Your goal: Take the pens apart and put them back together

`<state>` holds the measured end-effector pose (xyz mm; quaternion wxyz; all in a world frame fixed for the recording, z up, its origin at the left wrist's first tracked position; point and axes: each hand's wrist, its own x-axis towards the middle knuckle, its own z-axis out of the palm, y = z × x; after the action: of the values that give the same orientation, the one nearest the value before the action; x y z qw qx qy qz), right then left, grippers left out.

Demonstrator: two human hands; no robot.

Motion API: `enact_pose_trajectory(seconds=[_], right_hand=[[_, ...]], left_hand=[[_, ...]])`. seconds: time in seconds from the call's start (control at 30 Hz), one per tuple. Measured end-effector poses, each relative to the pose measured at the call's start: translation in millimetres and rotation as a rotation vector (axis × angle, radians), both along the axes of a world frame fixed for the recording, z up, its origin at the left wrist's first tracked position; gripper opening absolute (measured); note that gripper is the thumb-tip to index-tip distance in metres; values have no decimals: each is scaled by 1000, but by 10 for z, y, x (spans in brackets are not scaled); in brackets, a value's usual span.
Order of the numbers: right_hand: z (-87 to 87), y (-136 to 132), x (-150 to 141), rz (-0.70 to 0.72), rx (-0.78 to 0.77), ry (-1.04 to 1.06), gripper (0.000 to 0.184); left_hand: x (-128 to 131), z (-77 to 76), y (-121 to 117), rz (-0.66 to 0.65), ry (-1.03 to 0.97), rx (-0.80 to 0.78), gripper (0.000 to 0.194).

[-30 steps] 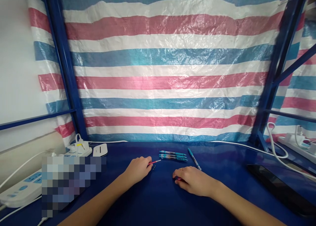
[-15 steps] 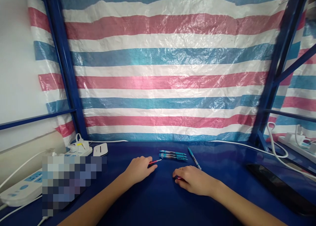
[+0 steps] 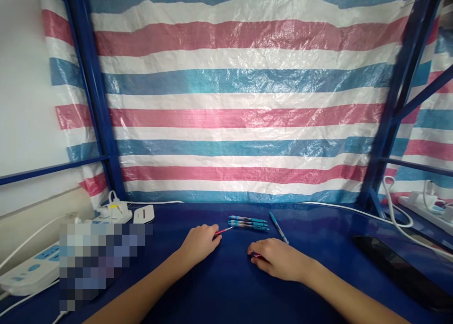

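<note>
My left hand (image 3: pixel 199 244) is closed, knuckles up, around a thin red pen refill (image 3: pixel 222 231) whose pale tip points right. Opposite it, my right hand (image 3: pixel 279 258) has its fingers curled round a short red and dark piece (image 3: pixel 255 255) that looks like part of a pen; most of it is hidden by the fingers. Between and beyond the hands several blue pens (image 3: pixel 249 223) lie side by side. Another blue pen (image 3: pixel 278 227) lies slanted just behind my right hand, apart from the row.
The dark blue desk (image 3: pixel 219 286) carries a black phone-like object (image 3: pixel 399 270) at right. At left are a white power strip (image 3: pixel 31 270), a white flat device (image 3: pixel 144 214) and a blurred patch. White cables (image 3: pixel 354 208) run along the back, before a striped tarp (image 3: pixel 240 116).
The thumb of my left hand has drawn in slightly against the red refill. My right hand and the blue pens look unmoved.
</note>
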<state>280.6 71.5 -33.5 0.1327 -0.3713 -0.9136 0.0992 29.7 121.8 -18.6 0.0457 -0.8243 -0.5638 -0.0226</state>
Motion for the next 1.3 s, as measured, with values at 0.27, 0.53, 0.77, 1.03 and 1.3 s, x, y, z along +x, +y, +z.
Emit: enact_pose_trajectory(seconds=[0.27, 0.53, 0.77, 1.03, 1.3], right_hand=[[13, -8, -1, -13, -4, -7, 21], [88, -61, -14, -14, 19, 4, 27], [82, -11, 55, -19, 36, -37, 27], [84, 33, 120, -12, 33, -42, 23], [128, 20, 93, 50, 46, -11, 15]], left_hand=[[20, -24, -1, 31, -7, 23, 26], [43, 249, -203, -78, -58, 132, 33], [244, 75, -487, -533, 93, 50, 20], [178, -4, -377, -519, 99, 20, 23], [149, -16, -313, -494, 127, 25, 24]])
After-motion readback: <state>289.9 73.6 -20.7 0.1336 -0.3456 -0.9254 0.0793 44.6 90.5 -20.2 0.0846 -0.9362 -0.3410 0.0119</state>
